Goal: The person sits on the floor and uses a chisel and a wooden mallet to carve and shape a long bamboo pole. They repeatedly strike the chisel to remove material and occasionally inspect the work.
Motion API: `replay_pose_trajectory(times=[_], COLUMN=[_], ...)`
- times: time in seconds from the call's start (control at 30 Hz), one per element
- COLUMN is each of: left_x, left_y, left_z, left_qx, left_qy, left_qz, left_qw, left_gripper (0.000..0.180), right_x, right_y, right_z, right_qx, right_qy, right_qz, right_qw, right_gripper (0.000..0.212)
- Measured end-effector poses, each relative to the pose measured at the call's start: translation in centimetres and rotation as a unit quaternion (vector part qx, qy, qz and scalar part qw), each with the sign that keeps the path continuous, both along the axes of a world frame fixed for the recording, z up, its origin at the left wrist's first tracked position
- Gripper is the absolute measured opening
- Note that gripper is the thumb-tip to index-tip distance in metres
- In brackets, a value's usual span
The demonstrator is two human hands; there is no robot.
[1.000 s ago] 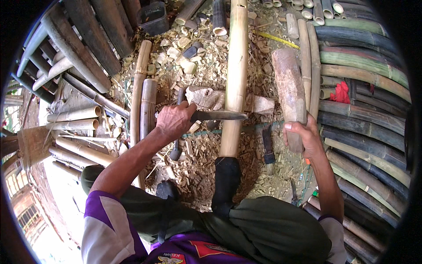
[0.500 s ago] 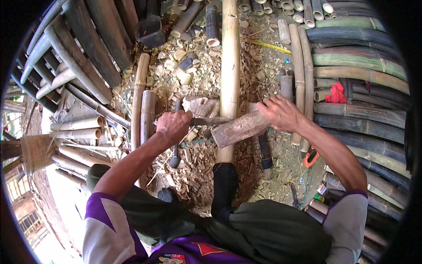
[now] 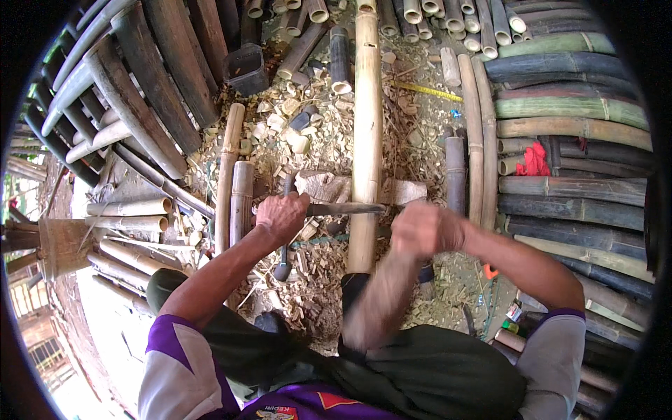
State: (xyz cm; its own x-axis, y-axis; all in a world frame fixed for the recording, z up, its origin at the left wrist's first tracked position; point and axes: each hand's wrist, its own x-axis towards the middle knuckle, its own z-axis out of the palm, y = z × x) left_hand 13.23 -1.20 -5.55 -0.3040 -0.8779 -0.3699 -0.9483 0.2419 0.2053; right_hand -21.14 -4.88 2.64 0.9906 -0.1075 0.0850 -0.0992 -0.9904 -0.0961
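A long pale bamboo pole (image 3: 367, 126) runs away from me, resting across a rough log (image 3: 325, 187). My left hand (image 3: 282, 217) is closed around the handle of a knife, and its blade (image 3: 343, 208) lies crosswise on the pole. To the right of the pole, my right hand (image 3: 428, 229) is wrapped round one end of a thick wooden club (image 3: 381, 297). The club slants down toward my lap, its near end smeared by motion. Past the blade tip, the right hand appears apart from the pole. Dark footwear (image 3: 355, 283) sits by the pole's near end.
Wood chips (image 3: 308, 308) cover the ground. Short bamboo lengths (image 3: 241, 203) stand left, with a dark piece (image 3: 455, 171) at right. Stacked bamboo (image 3: 574, 185) lines the right side. A black plastic tub (image 3: 246, 70), yellow measuring tape (image 3: 430, 91) and black-ended tool (image 3: 282, 271) lie around.
My right hand has come down and left, swinging the club's free end from over the pole toward my lap. The left hand keeps the knife across the pole. The whole view has shifted slightly.
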Motion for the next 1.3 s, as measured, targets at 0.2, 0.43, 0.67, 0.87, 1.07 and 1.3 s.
replay_pose_trajectory(times=[0.2,0.43,0.67,0.87,1.07,1.3], left_x=[1.0,0.1,0.1,0.5,0.7,2.1], left_y=[0.6,0.1,-0.1,-0.1,0.7,1.2], left_z=[-0.4,0.0,0.0,-0.7,-1.9,0.3], left_qx=[0.026,0.018,0.0,0.006,-0.101,-0.032], left_qy=[-0.023,-0.011,-0.006,-0.016,0.026,0.182], left_qz=[0.008,0.01,0.007,0.0,-0.007,-0.125], left_qw=[0.999,1.0,1.0,1.0,0.995,0.975], left_gripper=[0.013,0.011,0.011,0.01,0.015,0.025], right_x=[2.0,0.2,-0.4,0.9,0.2,-0.5], right_y=[1.2,-1.9,-2.3,-1.0,-0.7,4.5], right_z=[1.7,-0.3,-1.8,-0.9,-1.1,5.1], right_qx=[0.108,0.018,-0.051,0.05,0.034,0.307], right_qy=[0.031,0.087,0.047,0.057,0.162,0.009], right_qz=[-0.038,-0.153,-0.106,-0.002,-0.151,-0.322], right_qw=[0.993,0.984,0.992,0.997,0.975,0.896], right_gripper=[0.021,0.03,0.036,0.037,0.064,0.058])
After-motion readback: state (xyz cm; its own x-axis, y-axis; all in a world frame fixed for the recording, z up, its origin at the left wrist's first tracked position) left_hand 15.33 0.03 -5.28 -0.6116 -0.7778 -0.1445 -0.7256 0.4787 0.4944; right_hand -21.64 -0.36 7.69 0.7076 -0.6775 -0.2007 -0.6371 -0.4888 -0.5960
